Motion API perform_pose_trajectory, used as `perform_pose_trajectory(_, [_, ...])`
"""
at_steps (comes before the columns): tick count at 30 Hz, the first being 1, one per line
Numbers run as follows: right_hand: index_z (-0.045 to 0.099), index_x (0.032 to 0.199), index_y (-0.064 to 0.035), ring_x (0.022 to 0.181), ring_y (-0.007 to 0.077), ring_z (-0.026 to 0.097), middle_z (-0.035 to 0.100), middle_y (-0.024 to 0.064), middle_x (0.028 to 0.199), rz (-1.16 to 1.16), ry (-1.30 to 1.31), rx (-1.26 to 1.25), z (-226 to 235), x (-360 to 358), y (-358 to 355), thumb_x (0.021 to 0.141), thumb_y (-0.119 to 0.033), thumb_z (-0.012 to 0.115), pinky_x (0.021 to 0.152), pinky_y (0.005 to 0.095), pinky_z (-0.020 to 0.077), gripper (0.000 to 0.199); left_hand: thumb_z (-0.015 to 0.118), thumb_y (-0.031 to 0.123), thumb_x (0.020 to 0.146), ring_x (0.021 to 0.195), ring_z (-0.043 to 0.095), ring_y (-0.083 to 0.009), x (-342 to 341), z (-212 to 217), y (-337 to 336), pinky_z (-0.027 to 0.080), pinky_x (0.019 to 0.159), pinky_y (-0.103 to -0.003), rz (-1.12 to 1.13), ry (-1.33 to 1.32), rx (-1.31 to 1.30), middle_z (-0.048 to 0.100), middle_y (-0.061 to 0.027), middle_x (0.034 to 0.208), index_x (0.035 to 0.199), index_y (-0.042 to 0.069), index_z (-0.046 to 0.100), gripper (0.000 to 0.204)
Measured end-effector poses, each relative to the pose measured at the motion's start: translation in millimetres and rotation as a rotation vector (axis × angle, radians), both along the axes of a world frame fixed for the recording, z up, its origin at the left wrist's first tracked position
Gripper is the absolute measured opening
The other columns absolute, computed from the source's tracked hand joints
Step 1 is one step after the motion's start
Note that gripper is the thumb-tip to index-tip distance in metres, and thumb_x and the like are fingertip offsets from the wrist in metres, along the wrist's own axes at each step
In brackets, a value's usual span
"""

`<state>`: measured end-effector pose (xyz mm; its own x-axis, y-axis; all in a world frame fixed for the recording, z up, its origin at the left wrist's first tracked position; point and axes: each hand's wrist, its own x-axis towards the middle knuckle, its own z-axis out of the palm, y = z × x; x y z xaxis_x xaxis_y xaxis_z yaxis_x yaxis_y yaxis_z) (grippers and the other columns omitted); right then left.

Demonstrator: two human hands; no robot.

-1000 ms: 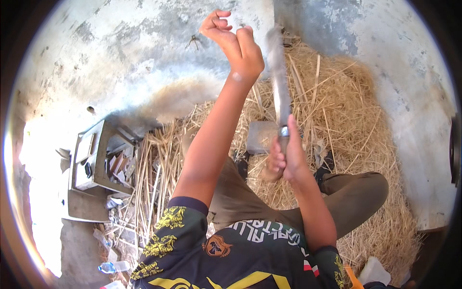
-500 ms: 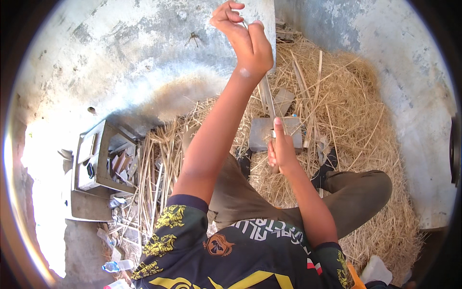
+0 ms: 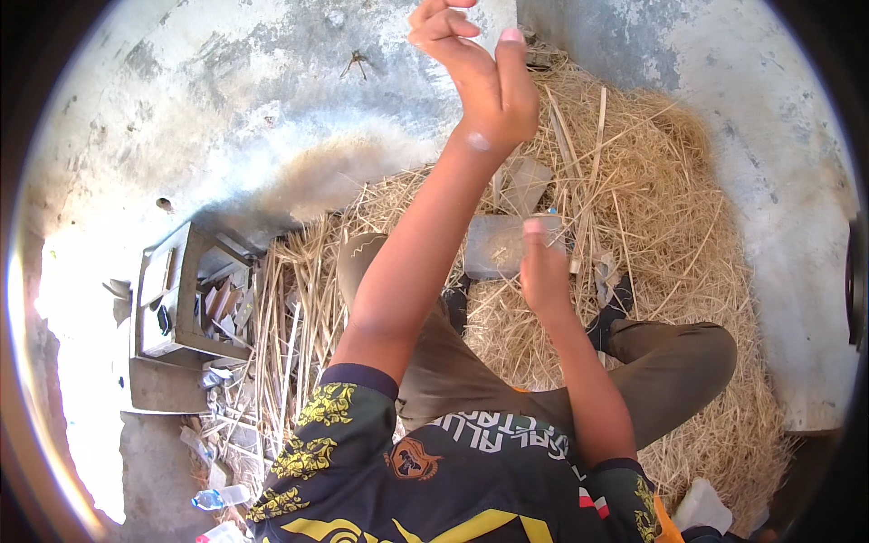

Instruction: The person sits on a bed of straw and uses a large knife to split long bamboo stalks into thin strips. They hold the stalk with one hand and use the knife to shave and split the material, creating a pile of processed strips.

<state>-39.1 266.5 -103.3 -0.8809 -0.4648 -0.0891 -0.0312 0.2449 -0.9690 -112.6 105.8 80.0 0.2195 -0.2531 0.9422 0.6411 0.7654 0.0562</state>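
My left hand (image 3: 480, 63) is raised high in front of the wall, its fingers curled and thumb pointing up. What lies between its fingers is hidden or too thin to make out. Lower and to the right, my right hand (image 3: 546, 276) is closed with the thumb up and somewhat blurred. The knife in its grip, whose handle and collar showed half a second ago, is hidden now. Just behind that hand a flat grey block (image 3: 493, 246) lies between my feet, with pale shavings on it.
A heap of straw-like shavings (image 3: 670, 181) spreads ahead and right against the walls. Long split strips (image 3: 294, 299) lie at my left, beside a wooden box frame (image 3: 186, 299) holding scraps. A plastic bottle (image 3: 222, 498) lies lower left, a white container (image 3: 704, 507) lower right.
My left hand has moved slightly up and right. My right hand has shifted a little right. The long thin strip or blade seen between them no longer shows.
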Motion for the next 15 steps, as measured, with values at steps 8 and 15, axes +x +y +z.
perform_pose_trajectory(8, [0.037, 0.055, -0.0113, 0.038, 0.0124, 0.032, 0.035, -0.0012, 0.046, 0.141, -0.519, -0.178, 21, 11, -12, 0.092, -0.08, 0.038, 0.04, 0.0336, 0.0307, 0.078, 0.049, 0.016, 0.101, 0.106, 0.039, -0.0162, 24, -14, -15, 0.033, 0.095, -0.036, -0.175, -0.119, 0.058, 0.044, -0.0167, 0.123, 0.117, 0.008, 0.028, 0.028])
perform_pose_trajectory(15, [0.037, 0.058, -0.0145, 0.032, 0.0112, 0.029, 0.033, -0.0023, 0.043, 0.408, -1.163, -0.593, 39, 24, -12, 0.086, -0.088, 0.037, 0.035, 0.028, 0.0277, 0.079, 0.041, -0.004, 0.087, 0.096, 0.044, -0.0139, 44, 6, -25, 0.035, 0.088, -0.033, -0.43, -0.087, 0.131, 0.05, -0.013, 0.11, 0.113, 0.011, 0.031, 0.031])
